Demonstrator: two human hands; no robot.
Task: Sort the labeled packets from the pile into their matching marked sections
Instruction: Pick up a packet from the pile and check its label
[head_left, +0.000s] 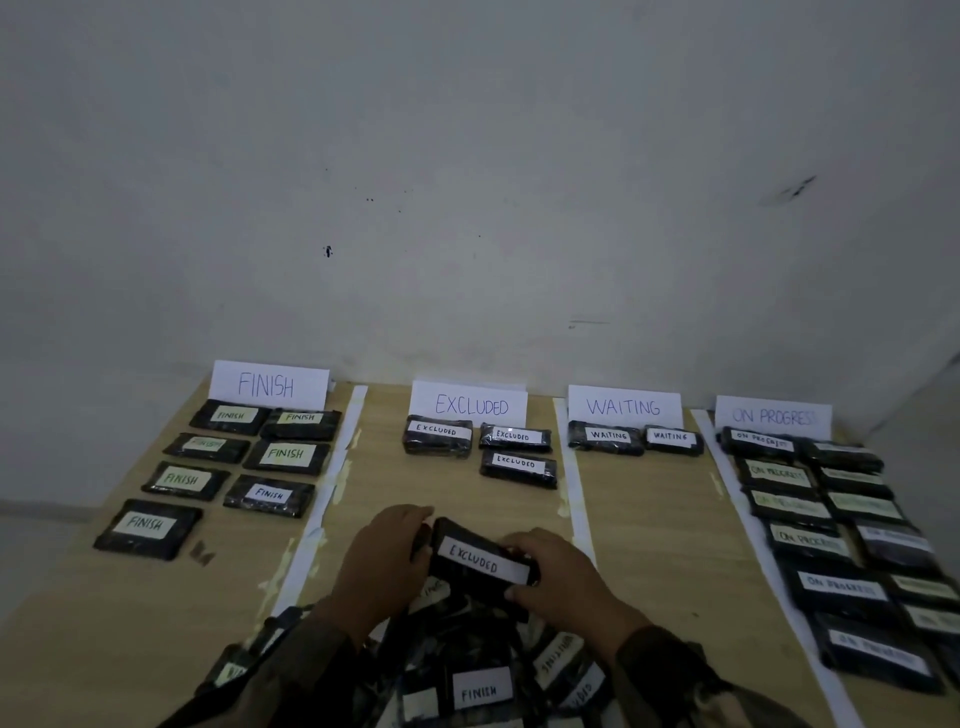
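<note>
A black packet labelled EXCLUDED (480, 561) sits between my two hands, just above the pile (478, 670) at the near edge. My left hand (382, 564) grips its left end and my right hand (558, 577) grips its right end. The pile holds several black packets, one reading FINISH. Along the wall stand four signs: FINISH (267, 385), EXCLUDED (470, 405), WAITING (623, 406) and ON PROGRESS (774, 415). Three packets lie in the EXCLUDED section (514, 462), two in WAITING (608, 437), several in FINISH (285, 454) and several in ON PROGRESS (810, 540).
White paper strips (571, 483) divide the wooden table (649, 545) into sections. A small brown scrap (201, 555) lies near the closest FINISH packet. A grey wall rises right behind the signs. My patterned sleeves cover the table's near edge.
</note>
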